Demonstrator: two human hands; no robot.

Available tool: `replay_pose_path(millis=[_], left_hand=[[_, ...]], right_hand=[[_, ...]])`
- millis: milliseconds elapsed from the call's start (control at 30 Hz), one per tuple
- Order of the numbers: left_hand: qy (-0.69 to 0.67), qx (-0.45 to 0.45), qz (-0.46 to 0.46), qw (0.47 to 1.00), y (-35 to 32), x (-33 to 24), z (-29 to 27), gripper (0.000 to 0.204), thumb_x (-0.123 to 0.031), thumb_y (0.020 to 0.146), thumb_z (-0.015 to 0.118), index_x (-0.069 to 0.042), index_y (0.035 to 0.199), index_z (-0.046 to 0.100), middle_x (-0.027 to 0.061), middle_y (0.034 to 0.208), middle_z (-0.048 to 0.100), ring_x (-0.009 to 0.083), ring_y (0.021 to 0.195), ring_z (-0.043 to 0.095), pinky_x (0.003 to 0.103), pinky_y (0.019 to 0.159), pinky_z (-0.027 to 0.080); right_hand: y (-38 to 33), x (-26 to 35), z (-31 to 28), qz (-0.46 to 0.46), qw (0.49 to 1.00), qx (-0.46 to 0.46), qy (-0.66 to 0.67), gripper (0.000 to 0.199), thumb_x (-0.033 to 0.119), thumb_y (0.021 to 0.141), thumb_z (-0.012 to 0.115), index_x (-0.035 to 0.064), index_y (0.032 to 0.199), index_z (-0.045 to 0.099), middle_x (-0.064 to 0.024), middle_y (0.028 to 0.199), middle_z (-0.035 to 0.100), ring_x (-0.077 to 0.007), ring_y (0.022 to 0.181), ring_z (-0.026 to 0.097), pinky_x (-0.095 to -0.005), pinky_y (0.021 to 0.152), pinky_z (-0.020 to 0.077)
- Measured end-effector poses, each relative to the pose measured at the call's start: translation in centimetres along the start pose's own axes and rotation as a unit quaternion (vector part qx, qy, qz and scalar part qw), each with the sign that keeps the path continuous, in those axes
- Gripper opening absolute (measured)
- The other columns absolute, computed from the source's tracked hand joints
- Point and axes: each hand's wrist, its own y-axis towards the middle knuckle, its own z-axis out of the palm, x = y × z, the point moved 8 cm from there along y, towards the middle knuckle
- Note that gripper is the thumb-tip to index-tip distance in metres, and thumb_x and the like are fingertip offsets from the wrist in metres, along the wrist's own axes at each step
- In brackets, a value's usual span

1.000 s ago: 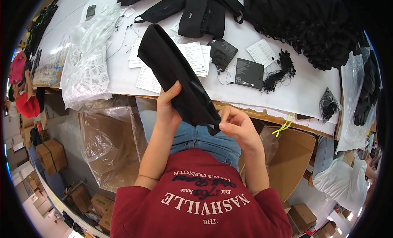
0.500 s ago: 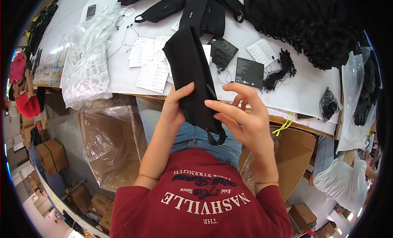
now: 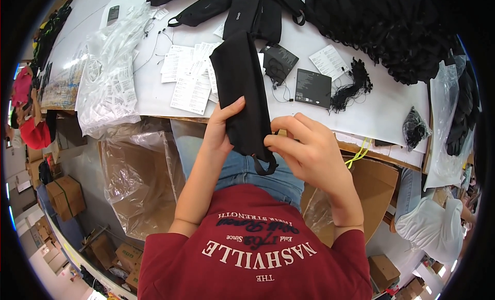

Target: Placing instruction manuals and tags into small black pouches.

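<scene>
Black pouch (image 3: 241, 88): in front of you, raised at the table's near edge, its long side nearly upright in view and its lower end over your lap. A short strap loop (image 3: 265, 168) hangs free at that end.

Left hand (image 3: 224, 122): closed on the pouch's left side, thumb across the front, the other fingers mostly hidden behind. Likely purpose: 1 hand bears the weight and steadies the soft cloth, leaving the opposite edge free for your other hand.

Right hand (image 3: 304, 148): fingers curled, thumb and index tips at the pouch's lower right edge. Cannot tell whether they pinch something small there or only touch it. This placing probably lets you work the edge against the left hand's hold.

Table (image 3: 381, 114): white instruction sheets (image 3: 191, 91) lie just beyond the pouch; 1 dark square card (image 3: 313, 87) and a bundle of black cords (image 3: 352, 86) sit to the right, presumably set within easy reach. Clear plastic bags (image 3: 111, 68) lie left; a heap of black fabric (image 3: 381, 31) fills the far right, seemingly kept off your working edge.
</scene>
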Motion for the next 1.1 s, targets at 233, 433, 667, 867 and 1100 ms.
replay_pose_path(millis=[233,433,667,867,1100], left_hand=[[0.007,-0.007,0.001,1.000,0.2,0.3,-0.5,0.037,-0.010,0.088,0.064,0.001,0.122,0.052,0.0107,0.104,0.065,0.0192,0.088,0.067,0.031,0.077,0.057],[0.157,0.024,0.010,0.987,-0.7,-0.5,1.0,0.052,-0.009,0.077,0.074,0.002,0.123,0.051,0.0095,0.106,0.064,0.0161,0.092,0.064,0.029,0.080,0.054],[0.074,0.044,-0.029,0.996,-0.5,0.6,-0.1,0.048,-0.013,0.082,0.071,0.001,0.122,0.050,0.0094,0.103,0.064,0.0164,0.088,0.066,0.029,0.077,0.056],[0.059,0.029,0.004,0.998,-0.6,0.0,0.2,0.030,-0.016,0.090,0.062,0.001,0.112,0.051,0.0107,0.088,0.058,0.0185,0.074,0.057,0.028,0.062,0.053],[0.052,0.000,0.004,0.999,-0.3,-0.5,-0.4,0.036,-0.013,0.089,0.063,0.002,0.120,0.052,0.0106,0.098,0.064,0.0189,0.085,0.065,0.030,0.071,0.056]], right_hand=[[-0.2,-0.4,0.7,0.010,0.998,0.045,0.052,0.015,0.006,0.069,0.073,0.0081,0.080,0.064,-0.0021,0.086,0.055,-0.0193,0.071,0.055,-0.0333,0.059,0.0444],[0.1,-0.7,-0.9,0.047,0.998,-0.033,0.029,0.018,0.002,0.068,0.073,0.0059,0.082,0.063,-0.0043,0.085,0.057,-0.0228,0.073,0.057,-0.0344,0.061,0.0455],[0.3,-0.4,-1.2,0.042,0.996,-0.068,0.044,0.019,0.001,0.067,0.074,0.0069,0.082,0.065,-0.0046,0.085,0.058,-0.0227,0.072,0.057,-0.0332,0.062,0.0447],[-0.4,0.3,0.8,0.019,0.995,0.045,0.092,0.011,0.006,0.073,0.070,0.0078,0.081,0.062,-0.0026,0.089,0.053,-0.0206,0.077,0.053,-0.0334,0.065,0.0418],[-0.1,-0.8,0.4,0.041,0.995,0.035,0.088,0.017,0.007,0.067,0.075,0.0095,0.081,0.065,-0.0034,0.095,0.057,-0.0226,0.085,0.054,-0.0359,0.077,0.0420]])
